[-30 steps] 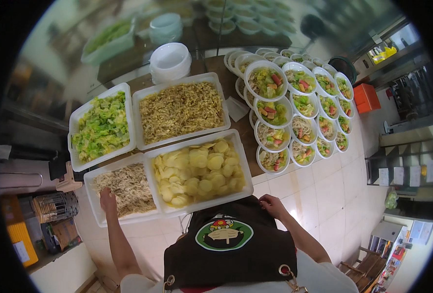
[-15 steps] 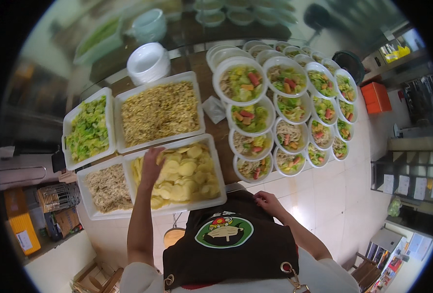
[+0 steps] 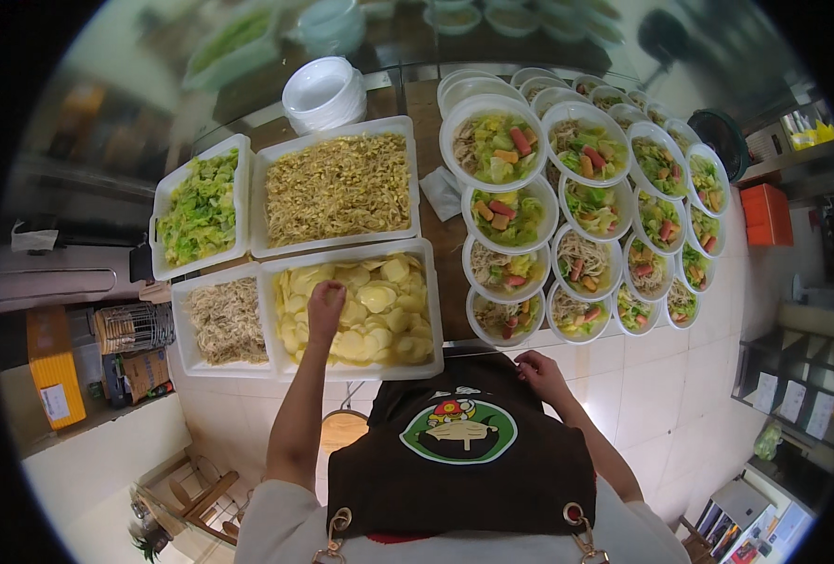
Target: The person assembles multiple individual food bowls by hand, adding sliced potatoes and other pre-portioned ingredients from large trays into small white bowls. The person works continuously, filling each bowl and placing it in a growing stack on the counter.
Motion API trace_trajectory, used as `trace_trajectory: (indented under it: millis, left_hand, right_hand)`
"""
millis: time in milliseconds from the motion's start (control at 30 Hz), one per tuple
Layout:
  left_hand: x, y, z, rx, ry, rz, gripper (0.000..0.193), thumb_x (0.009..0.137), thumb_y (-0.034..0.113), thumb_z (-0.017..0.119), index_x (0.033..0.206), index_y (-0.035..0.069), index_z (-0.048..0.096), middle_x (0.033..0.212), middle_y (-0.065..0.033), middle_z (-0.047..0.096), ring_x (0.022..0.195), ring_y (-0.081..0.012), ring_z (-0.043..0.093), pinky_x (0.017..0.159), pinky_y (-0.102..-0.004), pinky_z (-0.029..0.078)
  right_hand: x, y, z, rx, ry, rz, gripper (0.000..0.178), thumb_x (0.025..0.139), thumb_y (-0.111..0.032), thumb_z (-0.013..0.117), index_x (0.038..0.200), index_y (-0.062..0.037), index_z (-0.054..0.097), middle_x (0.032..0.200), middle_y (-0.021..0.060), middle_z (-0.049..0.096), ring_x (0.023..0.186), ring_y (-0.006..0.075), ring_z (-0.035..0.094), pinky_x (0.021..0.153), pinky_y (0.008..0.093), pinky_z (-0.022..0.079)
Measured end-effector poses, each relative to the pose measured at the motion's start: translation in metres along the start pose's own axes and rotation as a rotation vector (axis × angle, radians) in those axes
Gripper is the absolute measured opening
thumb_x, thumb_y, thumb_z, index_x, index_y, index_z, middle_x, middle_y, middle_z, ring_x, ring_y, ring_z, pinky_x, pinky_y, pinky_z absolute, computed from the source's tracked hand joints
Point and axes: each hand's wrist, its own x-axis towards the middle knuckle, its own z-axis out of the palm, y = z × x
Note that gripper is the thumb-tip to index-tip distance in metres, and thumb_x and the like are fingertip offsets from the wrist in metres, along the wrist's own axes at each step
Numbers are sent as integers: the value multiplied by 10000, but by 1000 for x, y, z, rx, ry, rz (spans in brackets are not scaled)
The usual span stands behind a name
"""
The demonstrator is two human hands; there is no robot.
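Observation:
My left hand (image 3: 326, 310) is over the white tray of thin, pale yellow potato slices (image 3: 377, 299). Its fingers are drawn together low over the slices; whatever they hold, if anything, is hidden. By the table's front edge, beside my dark apron (image 3: 464, 489), my right hand (image 3: 541, 372) has its fingers curled in, and nothing shows in them. Left of the potato is a tray section of pale shredded food (image 3: 227, 320). Behind lie a tray of bean sprouts (image 3: 337, 188) and a narrower tray of chopped green lettuce (image 3: 201, 207).
Rows of filled white round bowls (image 3: 499, 146) cover the right of the table, some overlapping. A stack of empty white bowls (image 3: 325, 94) stands behind the sprouts. A small clear packet (image 3: 442, 193) lies between trays and bowls. On the right is an orange box (image 3: 766, 214).
My left hand has shifted right, from the left side of the potato slices toward their middle. The whole view has swung a little, while my right hand remains by the table edge.

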Motion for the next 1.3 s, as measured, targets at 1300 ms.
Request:
trace_trajectory:
  millis: [1300]
  left_hand:
    - [24, 43, -3, 105, -480, -199, 320, 765, 210, 700, 963, -22, 603, 909, -78, 625, 830, -150, 563, 757, -271, 441]
  right_hand:
    - [-19, -32, 99, 106, 193, -72, 169, 849, -121, 522, 972, -21, 580, 781, 101, 609, 704, 187, 583, 667, 309, 468]
